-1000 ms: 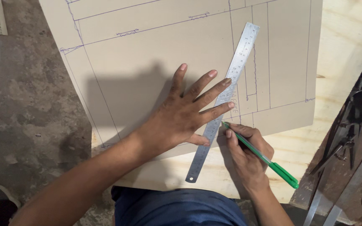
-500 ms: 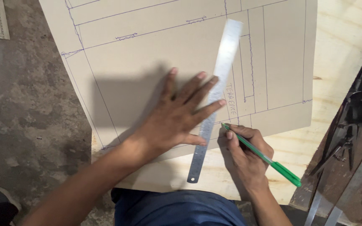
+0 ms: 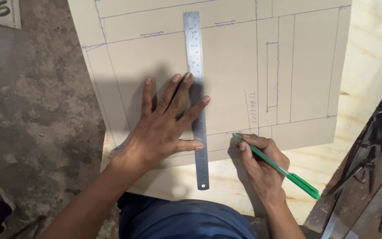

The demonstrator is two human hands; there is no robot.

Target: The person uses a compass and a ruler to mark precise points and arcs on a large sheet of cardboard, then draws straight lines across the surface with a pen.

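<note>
While the splayed left hand (image 3: 164, 128) flattens a steel ruler (image 3: 197, 97) on matte cardboard (image 3: 226, 66), the right hand (image 3: 261, 166) pinches a green pen (image 3: 284, 170) — tip down.

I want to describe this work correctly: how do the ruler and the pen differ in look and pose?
The ruler is flat, grey metal and long; the pen is thin, round and green. The ruler lies flat on the card, running almost straight up the picture; the pen is tilted, with its tip at the card. The left hand presses the ruler with spread fingers; the right hand grips the pen. The pen tip is apart from the ruler's edge. Both are straight and slim.
</note>
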